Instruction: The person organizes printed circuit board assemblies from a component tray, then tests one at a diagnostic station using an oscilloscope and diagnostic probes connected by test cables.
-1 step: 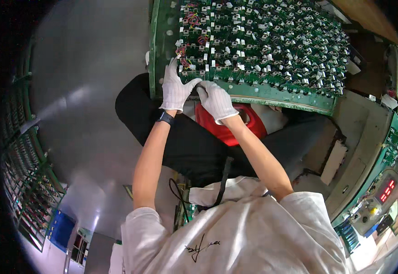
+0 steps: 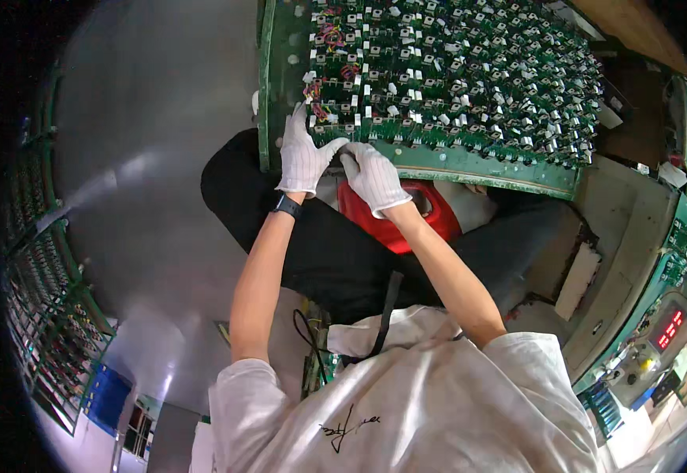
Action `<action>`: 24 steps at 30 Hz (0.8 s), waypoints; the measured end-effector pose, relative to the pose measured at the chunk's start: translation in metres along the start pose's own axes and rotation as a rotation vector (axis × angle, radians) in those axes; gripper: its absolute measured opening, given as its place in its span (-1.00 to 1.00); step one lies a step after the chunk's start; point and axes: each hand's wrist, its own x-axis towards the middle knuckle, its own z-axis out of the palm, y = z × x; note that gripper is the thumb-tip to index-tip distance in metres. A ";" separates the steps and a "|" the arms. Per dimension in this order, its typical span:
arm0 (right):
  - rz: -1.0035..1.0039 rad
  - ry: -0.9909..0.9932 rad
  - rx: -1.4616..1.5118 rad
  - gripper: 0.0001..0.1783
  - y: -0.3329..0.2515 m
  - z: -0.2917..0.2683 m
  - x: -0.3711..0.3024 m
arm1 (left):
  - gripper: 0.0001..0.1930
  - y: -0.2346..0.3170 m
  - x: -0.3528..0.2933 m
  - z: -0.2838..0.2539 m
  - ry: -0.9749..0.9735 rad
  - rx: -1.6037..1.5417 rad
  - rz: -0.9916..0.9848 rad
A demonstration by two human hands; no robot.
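Note:
In a striped white glove, my left hand (image 2: 300, 156) lies at the near left corner of a large array of green circuit boards (image 2: 446, 87). Its fingers stretch up along the array's left edge, and the thumb points right along the near edge. Close to that thumb, my right hand (image 2: 375, 180), gloved alike, has its fingers bent together and turned left. Its fingertips, and anything in them, are hidden. The boards carry rows of dark parts and white connectors. Bundled coloured wires (image 2: 313, 92) sit just beyond my left fingertips.
A green tray (image 2: 280, 118) holds the boards in front of my knees. Under its near edge is a red plastic object (image 2: 375, 225). A bench panel with a red digital display (image 2: 669, 327) stands at right. Green racks (image 2: 52, 276) of boards are at far left.

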 end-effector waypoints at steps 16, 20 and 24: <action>0.229 -0.138 -0.048 -0.77 0.068 -0.176 -0.178 | -0.48 -0.043 0.079 -0.039 -0.022 -1.325 -0.171; 0.375 0.018 0.157 -0.80 0.073 -0.182 -0.198 | -0.33 -0.049 0.124 -0.037 -0.394 -1.781 -0.212; 0.256 0.028 -0.040 -0.79 0.071 -0.169 -0.199 | -0.16 -0.008 0.108 -0.016 -0.115 -1.004 -0.404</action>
